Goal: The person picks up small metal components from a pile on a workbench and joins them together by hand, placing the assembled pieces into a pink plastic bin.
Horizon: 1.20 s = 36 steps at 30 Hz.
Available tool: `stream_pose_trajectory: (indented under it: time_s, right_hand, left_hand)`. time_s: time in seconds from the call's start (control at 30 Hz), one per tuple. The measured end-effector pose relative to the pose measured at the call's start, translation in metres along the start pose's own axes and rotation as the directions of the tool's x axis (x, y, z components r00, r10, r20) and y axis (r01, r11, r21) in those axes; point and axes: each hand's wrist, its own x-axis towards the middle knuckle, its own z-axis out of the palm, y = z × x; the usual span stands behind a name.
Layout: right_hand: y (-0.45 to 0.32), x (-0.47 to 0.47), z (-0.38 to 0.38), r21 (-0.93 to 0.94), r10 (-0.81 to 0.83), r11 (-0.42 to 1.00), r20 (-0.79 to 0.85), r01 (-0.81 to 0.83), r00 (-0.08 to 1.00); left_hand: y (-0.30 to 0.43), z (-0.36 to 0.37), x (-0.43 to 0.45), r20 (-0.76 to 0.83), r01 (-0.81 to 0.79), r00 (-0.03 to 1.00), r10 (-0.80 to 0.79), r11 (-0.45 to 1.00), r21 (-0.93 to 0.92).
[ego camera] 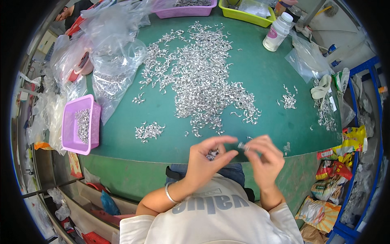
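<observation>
My left hand (pixel 207 158) is cupped over the near edge of the green table, with several small silvery curved metal pieces (pixel 212 154) held in its palm. Its thumb and index finger are spread apart. Close beside it on the right, my right hand (pixel 264 157) pinches a small shiny piece (pixel 242 145), somewhat blurred, between thumb and fingers. Beyond both hands a large heap of curved metal pieces (pixel 202 76) covers the middle of the table (pixel 179 152). Smaller piles lie at the left (pixel 149 131) and at the right (pixel 288 100).
A purple plastic basket (pixel 95 128) with metal pieces stands at the left, near clear plastic bags (pixel 117 73). Purple (pixel 184 12) and yellow-green (pixel 246 17) baskets stand along the far edge. A white bottle (pixel 276 33) is at far right, and a glove (pixel 321 87) lies on the right side.
</observation>
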Motion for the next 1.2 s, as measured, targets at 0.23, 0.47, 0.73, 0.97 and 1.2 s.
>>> stream_pose_trajectory:
  time_s: [0.23, 0.47, 0.73, 0.97, 1.2]
  right_hand:
    - [0.117, 0.038, -0.079, -0.582, 0.015, 0.77, -0.394, -0.262, 0.919]
    - [0.127, 0.045, -0.089, -0.81, -0.039, 0.568, -0.2, -0.142, 0.979]
    - [0.093, 0.016, -0.026, -0.722, 0.252, 0.692, 0.233, -0.007, 0.939]
    - [0.079, -0.004, -0.006, -0.466, 0.195, 0.884, 0.292, -0.038, 0.936]
    - [0.077, 0.008, -0.01, -0.319, 0.139, 0.946, 0.25, -0.054, 0.958]
  left_hand:
    - [-0.028, -0.007, 0.008, -0.037, 0.132, 0.991, -0.131, 0.991, 0.001]
    - [-0.055, -0.004, 0.011, 0.081, 0.069, 0.992, -0.096, 0.956, 0.284]
    - [-0.095, 0.04, 0.042, 0.384, -0.37, 0.921, 0.07, 0.469, 0.802]
    - [-0.097, 0.013, 0.042, 0.194, -0.262, 0.961, 0.199, 0.424, 0.867]
    - [-0.087, -0.012, 0.041, -0.01, -0.098, 0.971, 0.24, 0.434, 0.896]
